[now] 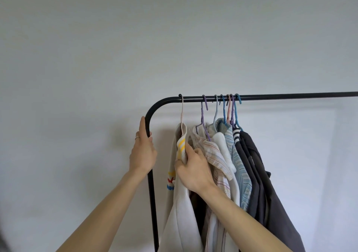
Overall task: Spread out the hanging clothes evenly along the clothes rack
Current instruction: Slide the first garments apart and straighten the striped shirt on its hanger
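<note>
A black clothes rack (290, 96) runs from a curved left corner off to the right. Several garments hang bunched near its left end on coloured hangers (224, 108). Leftmost is a cream top with yellow stripes (181, 197), hanging a little apart from the others. Beside it come a striped shirt (215, 155), a white garment (222, 145), a light blue striped shirt (239, 166) and dark clothes (257, 174). My left hand (143, 151) grips the rack's upright post just below the bend. My right hand (193, 166) holds the cream top at its striped collar.
A plain pale wall (174, 38) stands behind the rack. The rail to the right of the hangers (310, 94) is bare up to the frame's edge. The post (153, 203) continues down out of view.
</note>
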Demonstrator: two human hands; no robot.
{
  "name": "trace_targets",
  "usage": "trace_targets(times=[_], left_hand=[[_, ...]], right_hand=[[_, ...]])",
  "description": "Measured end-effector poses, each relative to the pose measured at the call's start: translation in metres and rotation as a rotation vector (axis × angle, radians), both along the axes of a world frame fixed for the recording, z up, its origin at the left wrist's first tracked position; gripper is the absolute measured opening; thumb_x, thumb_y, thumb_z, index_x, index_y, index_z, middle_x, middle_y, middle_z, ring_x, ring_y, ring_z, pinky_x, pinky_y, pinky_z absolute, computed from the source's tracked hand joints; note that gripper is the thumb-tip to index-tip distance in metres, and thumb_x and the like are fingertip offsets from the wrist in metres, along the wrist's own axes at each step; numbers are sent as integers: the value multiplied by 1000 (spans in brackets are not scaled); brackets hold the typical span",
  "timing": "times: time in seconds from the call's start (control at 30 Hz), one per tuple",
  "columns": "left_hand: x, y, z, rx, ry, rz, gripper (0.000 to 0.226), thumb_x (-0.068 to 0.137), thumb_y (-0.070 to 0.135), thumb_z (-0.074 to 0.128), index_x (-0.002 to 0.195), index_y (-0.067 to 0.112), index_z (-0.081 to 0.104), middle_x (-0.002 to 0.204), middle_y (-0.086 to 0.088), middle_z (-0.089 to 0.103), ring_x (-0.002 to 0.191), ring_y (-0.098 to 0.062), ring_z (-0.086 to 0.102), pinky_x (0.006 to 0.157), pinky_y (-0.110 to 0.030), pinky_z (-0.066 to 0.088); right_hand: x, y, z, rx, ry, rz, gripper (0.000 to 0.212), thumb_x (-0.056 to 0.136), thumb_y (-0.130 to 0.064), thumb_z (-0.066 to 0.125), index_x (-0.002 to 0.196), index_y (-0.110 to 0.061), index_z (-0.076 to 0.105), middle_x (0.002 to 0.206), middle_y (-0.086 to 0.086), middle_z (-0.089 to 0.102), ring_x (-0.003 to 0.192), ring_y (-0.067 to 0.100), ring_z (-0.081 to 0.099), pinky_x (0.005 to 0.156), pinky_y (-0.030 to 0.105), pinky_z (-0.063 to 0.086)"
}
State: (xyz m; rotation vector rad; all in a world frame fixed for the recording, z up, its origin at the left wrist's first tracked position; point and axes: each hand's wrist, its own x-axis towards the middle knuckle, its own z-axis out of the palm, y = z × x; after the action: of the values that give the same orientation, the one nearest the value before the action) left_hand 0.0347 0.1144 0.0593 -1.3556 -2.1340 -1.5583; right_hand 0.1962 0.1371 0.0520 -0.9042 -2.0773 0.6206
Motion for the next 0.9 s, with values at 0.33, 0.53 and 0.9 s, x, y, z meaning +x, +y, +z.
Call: trace_targets(times=[0.33, 0.53, 0.9], left_hand=[[24, -11, 16, 118, 50, 70, 74, 93, 22, 42, 153, 35, 1, 163, 8, 2, 148, -20, 9, 115, -42, 27], [61, -9, 32, -163, 204, -123, 72, 93, 48, 42, 154, 25, 11, 164, 4, 4, 151, -15, 0, 122, -40, 8], [77, 16, 24, -315, -74, -285, 92, 67, 24, 36, 153, 33, 6, 157, 1, 30, 135, -28, 42, 104, -46, 43]], right_hand=[[30, -30, 29, 224, 12, -92, 43, 89, -43, 53, 130, -28, 47, 128, -4, 45, 115, 19, 52, 92, 34, 46], [64, -5, 62, 298, 110, -239, 25, 87, -46, 52, 106, -32, 61, 106, -14, 61, 98, 11, 59, 83, 32, 49], [56, 27, 48, 302, -494, -404, 39, 87, -40, 45, 120, -23, 59, 127, 7, 45, 123, 31, 42, 93, 44, 37]])
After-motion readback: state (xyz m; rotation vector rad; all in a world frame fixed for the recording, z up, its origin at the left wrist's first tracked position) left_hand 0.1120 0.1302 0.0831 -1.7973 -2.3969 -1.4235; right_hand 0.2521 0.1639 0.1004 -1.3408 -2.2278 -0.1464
